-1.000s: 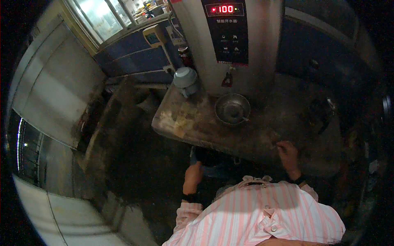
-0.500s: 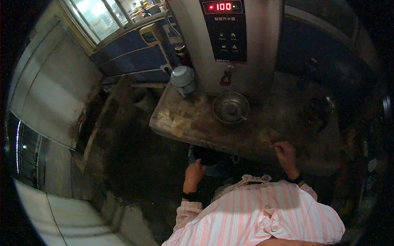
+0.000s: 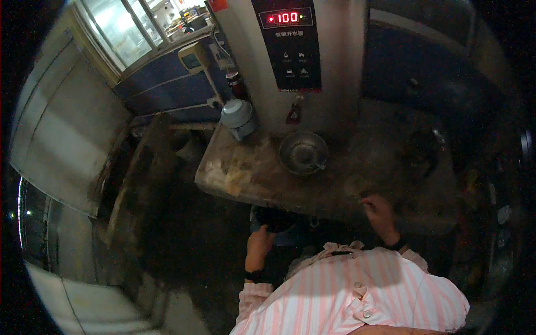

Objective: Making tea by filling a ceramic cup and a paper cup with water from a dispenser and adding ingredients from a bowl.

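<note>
My left hand (image 3: 259, 244) is low in front of the counter, beside a bluish bucket (image 3: 289, 239) under the counter's front edge. Its fingers fade into the dark at the bucket's rim, so I cannot tell whether they grip it. My right hand (image 3: 381, 215) hangs at the counter's front edge with its fingers curled together. Anything in them is too dark to make out. Farther back, a round metal bowl (image 3: 288, 158) sits on the counter (image 3: 251, 187) below the tap (image 3: 293, 111) of a tall metal water boiler (image 3: 340, 67). Neither hand touches the bowl.
Left of the boiler stands a grey, dome-lidded container (image 3: 238, 118), with a dark red bottle-like object (image 3: 233, 84) behind it. A beige wall box (image 3: 193, 58) hangs beneath the window (image 3: 120, 33). Dark, unclear objects lie on the counter's right side.
The view has shifted slightly, so the boiler and bowl appear farther left and a little lower. My left hand's thumb no longer stands out clearly. My right hand stays by the counter edge.
</note>
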Demonstrator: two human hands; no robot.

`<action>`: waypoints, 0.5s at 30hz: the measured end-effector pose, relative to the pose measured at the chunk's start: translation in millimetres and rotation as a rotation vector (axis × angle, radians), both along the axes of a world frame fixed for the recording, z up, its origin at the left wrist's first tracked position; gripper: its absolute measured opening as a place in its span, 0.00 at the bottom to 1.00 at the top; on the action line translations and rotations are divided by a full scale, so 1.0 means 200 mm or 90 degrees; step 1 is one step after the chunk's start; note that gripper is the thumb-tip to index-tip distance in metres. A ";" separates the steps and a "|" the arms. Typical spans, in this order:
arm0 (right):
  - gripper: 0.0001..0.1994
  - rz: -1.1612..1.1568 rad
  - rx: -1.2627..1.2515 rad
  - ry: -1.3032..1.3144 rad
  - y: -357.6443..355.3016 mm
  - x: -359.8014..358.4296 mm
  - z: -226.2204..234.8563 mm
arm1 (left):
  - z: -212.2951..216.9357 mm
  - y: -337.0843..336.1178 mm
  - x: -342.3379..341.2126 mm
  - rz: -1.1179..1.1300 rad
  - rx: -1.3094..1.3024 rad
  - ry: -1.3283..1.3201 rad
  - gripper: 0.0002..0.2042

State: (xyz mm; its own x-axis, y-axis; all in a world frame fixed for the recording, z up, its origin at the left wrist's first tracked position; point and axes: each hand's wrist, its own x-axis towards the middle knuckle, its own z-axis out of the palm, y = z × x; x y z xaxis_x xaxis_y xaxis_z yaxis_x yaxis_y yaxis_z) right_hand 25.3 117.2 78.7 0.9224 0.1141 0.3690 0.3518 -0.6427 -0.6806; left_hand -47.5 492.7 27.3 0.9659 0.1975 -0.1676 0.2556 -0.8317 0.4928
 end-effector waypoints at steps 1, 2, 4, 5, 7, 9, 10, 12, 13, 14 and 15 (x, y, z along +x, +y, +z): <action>0.07 0.010 -0.014 -0.018 -0.01 0.00 0.01 | -0.01 0.00 0.01 -0.002 0.015 0.032 0.21; 0.07 0.015 0.006 -0.022 0.00 0.01 -0.01 | 0.00 0.00 0.01 0.000 0.034 0.063 0.21; 0.07 0.025 0.045 -0.031 0.01 0.01 -0.04 | 0.03 0.00 0.01 0.004 0.058 0.092 0.21; 0.07 0.015 0.043 -0.015 0.01 0.00 -0.03 | 0.06 -0.01 0.01 0.004 0.062 0.090 0.21; 0.07 -0.005 0.039 0.019 0.02 -0.02 0.01 | 0.07 -0.02 0.01 -0.003 0.068 0.075 0.21; 0.06 0.003 0.038 0.020 0.04 -0.02 0.03 | 0.06 0.00 -0.01 -0.009 0.073 0.053 0.21; 0.06 0.006 0.037 0.021 0.05 -0.02 0.04 | 0.06 0.00 -0.01 -0.010 0.072 0.055 0.21; 0.06 0.010 0.040 -0.005 0.04 -0.02 0.00 | 0.07 0.00 -0.01 -0.017 0.068 0.059 0.22; 0.06 0.011 0.041 -0.018 0.03 -0.02 -0.01 | 0.07 0.00 -0.01 -0.018 0.066 0.058 0.22; 0.06 0.011 0.045 -0.021 0.04 -0.01 -0.01 | 0.08 0.00 -0.02 -0.016 0.066 0.057 0.22; 0.06 0.011 0.049 -0.024 0.05 -0.01 -0.01 | 0.08 0.00 -0.02 -0.015 0.066 0.057 0.22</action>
